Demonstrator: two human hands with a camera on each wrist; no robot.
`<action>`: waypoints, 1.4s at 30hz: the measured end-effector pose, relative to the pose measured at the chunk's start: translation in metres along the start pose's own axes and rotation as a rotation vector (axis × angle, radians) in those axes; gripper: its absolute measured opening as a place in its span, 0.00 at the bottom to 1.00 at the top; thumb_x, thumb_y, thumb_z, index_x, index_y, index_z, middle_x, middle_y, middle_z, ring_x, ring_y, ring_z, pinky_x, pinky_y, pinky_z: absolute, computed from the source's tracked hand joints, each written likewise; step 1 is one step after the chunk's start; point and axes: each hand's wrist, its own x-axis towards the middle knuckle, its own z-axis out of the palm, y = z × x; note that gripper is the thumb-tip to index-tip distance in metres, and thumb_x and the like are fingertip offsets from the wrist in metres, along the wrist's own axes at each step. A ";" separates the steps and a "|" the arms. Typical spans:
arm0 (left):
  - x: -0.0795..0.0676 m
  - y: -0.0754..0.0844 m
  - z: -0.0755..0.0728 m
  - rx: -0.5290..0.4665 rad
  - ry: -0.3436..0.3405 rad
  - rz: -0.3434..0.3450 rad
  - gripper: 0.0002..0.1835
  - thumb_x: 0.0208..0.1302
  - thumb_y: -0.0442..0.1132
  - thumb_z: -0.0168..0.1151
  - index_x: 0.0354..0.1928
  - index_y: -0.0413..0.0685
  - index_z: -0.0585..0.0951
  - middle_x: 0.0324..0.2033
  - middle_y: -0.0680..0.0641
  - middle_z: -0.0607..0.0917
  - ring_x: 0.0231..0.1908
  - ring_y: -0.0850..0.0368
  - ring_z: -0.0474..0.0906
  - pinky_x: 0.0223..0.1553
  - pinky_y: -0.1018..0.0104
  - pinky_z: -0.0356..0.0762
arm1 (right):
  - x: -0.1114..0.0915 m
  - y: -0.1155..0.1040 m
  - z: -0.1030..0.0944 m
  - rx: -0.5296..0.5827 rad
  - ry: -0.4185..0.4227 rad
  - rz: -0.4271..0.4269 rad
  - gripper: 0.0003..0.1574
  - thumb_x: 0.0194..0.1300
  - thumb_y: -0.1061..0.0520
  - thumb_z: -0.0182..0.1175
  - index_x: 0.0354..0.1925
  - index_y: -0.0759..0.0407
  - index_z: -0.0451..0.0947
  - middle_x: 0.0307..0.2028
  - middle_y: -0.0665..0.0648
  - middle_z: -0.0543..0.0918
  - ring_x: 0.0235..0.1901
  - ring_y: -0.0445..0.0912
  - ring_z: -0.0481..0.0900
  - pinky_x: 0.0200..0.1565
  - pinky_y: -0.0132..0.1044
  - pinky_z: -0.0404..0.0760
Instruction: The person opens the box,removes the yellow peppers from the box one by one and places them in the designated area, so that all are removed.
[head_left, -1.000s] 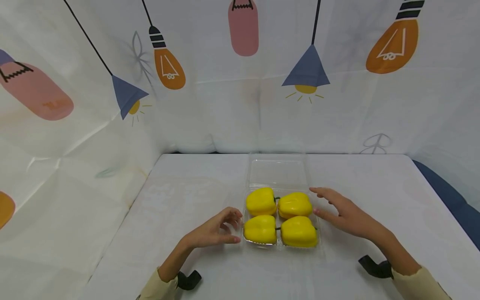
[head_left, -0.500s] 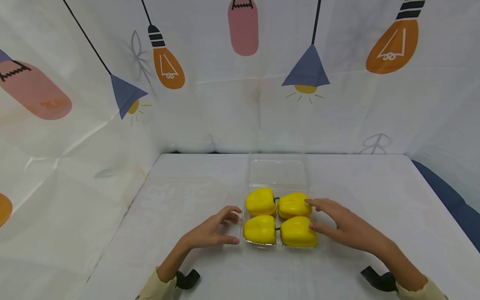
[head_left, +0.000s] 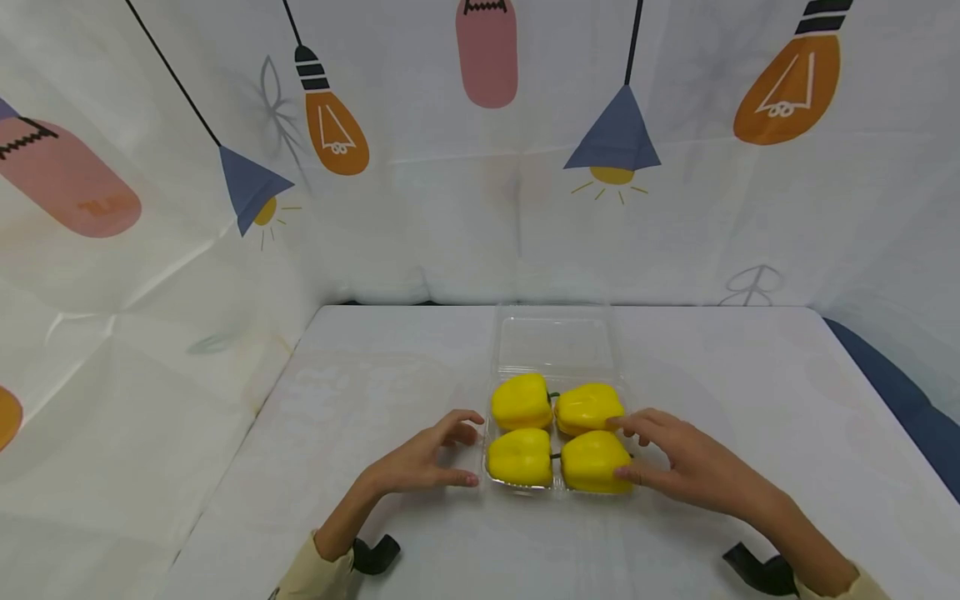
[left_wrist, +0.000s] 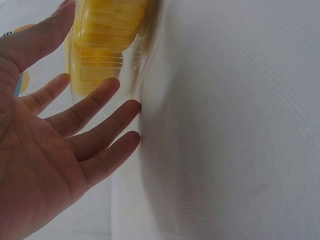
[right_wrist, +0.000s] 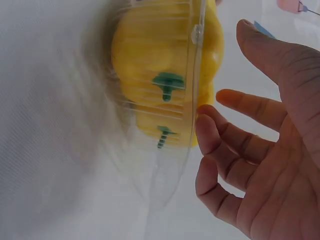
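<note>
While the left hand (head_left: 423, 457) is positioned just left of the clear plastic clamshell container (right_wrist: 167, 175), its fingers are spread, slightly bent, and hold nothing; contact with the container's left wall cannot be confirmed.

The container's base carries four yellow bell peppers in two rows of two. In its left half sit the rear-left pepper (head_left: 521, 402) and front-left pepper (head_left: 519, 457), stems pointing right. Behind the base, the transparent lid (head_left: 555, 340) is folded open. In its right half sit the rear-right pepper (head_left: 588, 408) and front-right pepper (head_left: 592, 462); two green stems (right_wrist: 168, 86) face the container's right wall.

At the container's right side, the right hand (head_left: 693, 467) has fingers loosely curved, thumb apart, nothing gripped. In the head view, its thumb overlaps the front-right pepper; contact cannot be verified.

Step in hand, by judgement: settling the loaded peppers. A next move would probably call for light inward pressure at the container's right side, keeping all peppers within the rim.
</note>
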 end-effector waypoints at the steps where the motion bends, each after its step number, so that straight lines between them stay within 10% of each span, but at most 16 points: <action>1: 0.000 0.003 0.000 -0.005 0.000 -0.003 0.40 0.53 0.51 0.71 0.64 0.61 0.59 0.54 0.49 0.76 0.56 0.53 0.72 0.59 0.49 0.66 | 0.000 0.000 0.001 -0.005 0.001 -0.008 0.35 0.55 0.30 0.60 0.57 0.41 0.73 0.45 0.39 0.75 0.38 0.37 0.74 0.38 0.34 0.79; 9: -0.003 0.028 -0.006 -0.040 -0.012 0.006 0.39 0.54 0.40 0.71 0.64 0.48 0.59 0.53 0.40 0.76 0.55 0.42 0.71 0.59 0.41 0.63 | -0.001 -0.003 0.005 -0.049 0.027 -0.041 0.35 0.53 0.30 0.61 0.56 0.40 0.73 0.45 0.38 0.75 0.37 0.34 0.73 0.37 0.33 0.78; 19: 0.002 -0.002 0.000 0.015 -0.002 0.001 0.41 0.53 0.54 0.70 0.65 0.61 0.59 0.52 0.55 0.77 0.55 0.55 0.72 0.59 0.49 0.66 | 0.002 -0.009 0.011 -0.174 0.054 0.011 0.40 0.46 0.24 0.61 0.55 0.37 0.75 0.37 0.34 0.74 0.35 0.34 0.72 0.36 0.33 0.76; 42: 0.001 -0.002 0.000 0.006 -0.002 -0.003 0.41 0.52 0.50 0.71 0.65 0.63 0.58 0.53 0.53 0.77 0.55 0.54 0.72 0.60 0.49 0.66 | 0.006 -0.011 0.020 -0.169 0.091 0.022 0.41 0.43 0.22 0.62 0.51 0.40 0.75 0.35 0.37 0.75 0.34 0.36 0.73 0.36 0.35 0.76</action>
